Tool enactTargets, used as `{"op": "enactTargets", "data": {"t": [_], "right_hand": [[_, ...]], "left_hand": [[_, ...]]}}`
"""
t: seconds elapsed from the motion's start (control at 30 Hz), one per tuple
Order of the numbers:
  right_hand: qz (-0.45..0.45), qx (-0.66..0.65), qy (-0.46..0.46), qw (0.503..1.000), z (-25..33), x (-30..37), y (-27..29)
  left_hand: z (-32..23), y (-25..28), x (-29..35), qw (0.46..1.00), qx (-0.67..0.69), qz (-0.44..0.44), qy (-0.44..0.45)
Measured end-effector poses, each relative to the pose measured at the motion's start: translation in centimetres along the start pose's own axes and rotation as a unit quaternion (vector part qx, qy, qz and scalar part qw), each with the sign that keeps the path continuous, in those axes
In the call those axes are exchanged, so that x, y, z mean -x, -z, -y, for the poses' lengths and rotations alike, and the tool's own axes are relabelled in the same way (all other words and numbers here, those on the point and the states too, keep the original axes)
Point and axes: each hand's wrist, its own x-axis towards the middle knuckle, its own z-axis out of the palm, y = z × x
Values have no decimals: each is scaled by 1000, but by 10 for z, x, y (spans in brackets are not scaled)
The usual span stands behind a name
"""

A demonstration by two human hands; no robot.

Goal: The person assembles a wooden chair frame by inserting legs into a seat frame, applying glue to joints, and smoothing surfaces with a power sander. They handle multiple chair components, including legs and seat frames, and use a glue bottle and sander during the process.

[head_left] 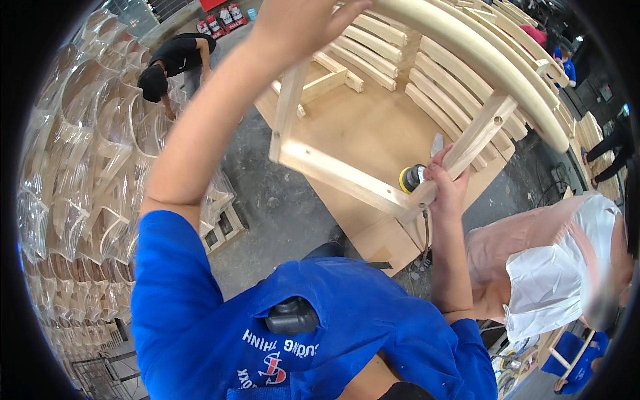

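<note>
A bare wooden chair frame (343, 171), with a thick curved rail, two posts and a straight crossbar, is tilted in front of me above a brown board. My right hand (448, 187) is closed round the right post near its lower corner. At the top edge, my left hand (297, 27) is at the left end of the curved rail, one finger stretched along it; its other fingers are hidden or cut off. Just beside my right hand is a round sander (411, 179), black with a yellow rim, partly hidden by the crossbar. A hose (427, 233) runs below it.
The brown board (347, 127) carries stacks of curved wooden slats (440, 93). Clear-wrapped chair parts (87, 153) are piled at the left, where a person in black (177, 60) bends over. Someone in a pink and white garment (553, 267) is close on the right.
</note>
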Motion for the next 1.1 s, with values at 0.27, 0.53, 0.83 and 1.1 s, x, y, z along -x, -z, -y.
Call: {"op": "enactTargets", "data": {"t": [0.27, 0.53, 0.83, 1.1], "right_hand": [[-118, -126, -33, 984, -50, -6, -34], [-216, -201, -154, 943, -156, -74, -120], [-39, -25, -304, 952, -257, -171, -133], [-199, 225, -416, 858, -219, 10, 28]], "left_hand": [[-87, -47, 209, 596, 513, 554, 273], [-29, -164, 260, 165, 753, -164, 615], [167, -297, 311, 158, 674, -241, 681], [265, -442, 366, 134, 624, -235, 733]]}}
